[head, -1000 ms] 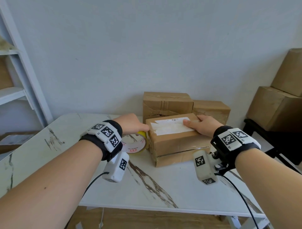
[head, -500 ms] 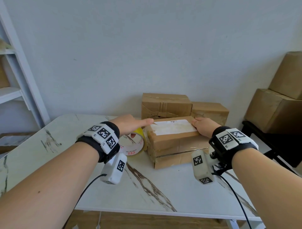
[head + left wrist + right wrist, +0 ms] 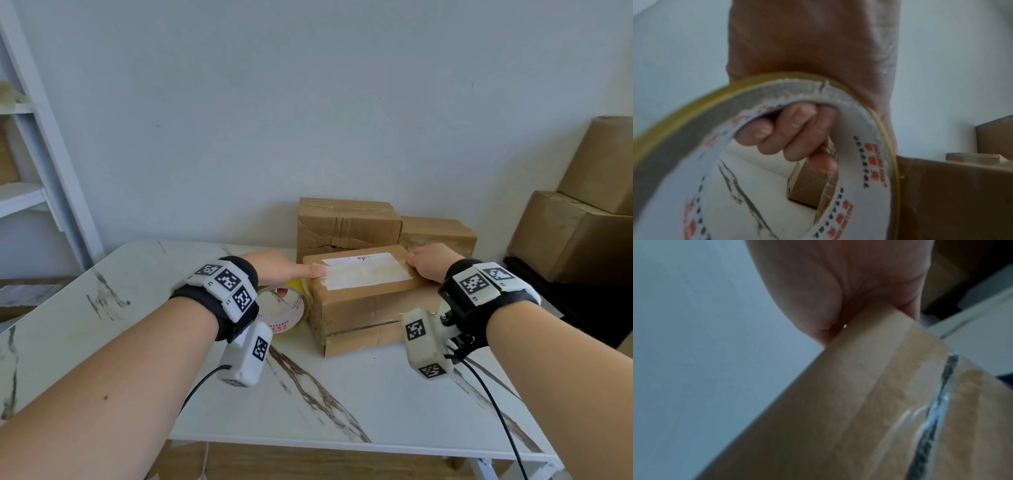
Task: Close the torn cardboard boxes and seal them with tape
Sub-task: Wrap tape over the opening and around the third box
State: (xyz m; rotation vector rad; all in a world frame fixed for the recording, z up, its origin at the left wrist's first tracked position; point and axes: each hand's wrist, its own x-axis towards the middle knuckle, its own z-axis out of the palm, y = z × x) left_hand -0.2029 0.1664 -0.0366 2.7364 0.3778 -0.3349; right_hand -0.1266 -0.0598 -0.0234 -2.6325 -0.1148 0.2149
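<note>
A brown cardboard box with a white label on top lies on the marble table. My left hand grips a yellow-edged tape roll beside the box's left end. Its fingers curl through the roll's core, and one finger reaches onto the top left edge of the box. My right hand rests on the top right end of the box, palm down on the corner. Its fingertips are hidden. Shiny clear tape runs along the box's side.
Two more brown boxes stand against the wall right behind the front box. Large cartons are stacked on a dark stand at the right. A white shelf unit stands at the left. The table's near edge is close to me.
My right hand has slid from the middle of the label to the box's right end. My left finger has stretched onto the top left edge, the roll still in that hand.
</note>
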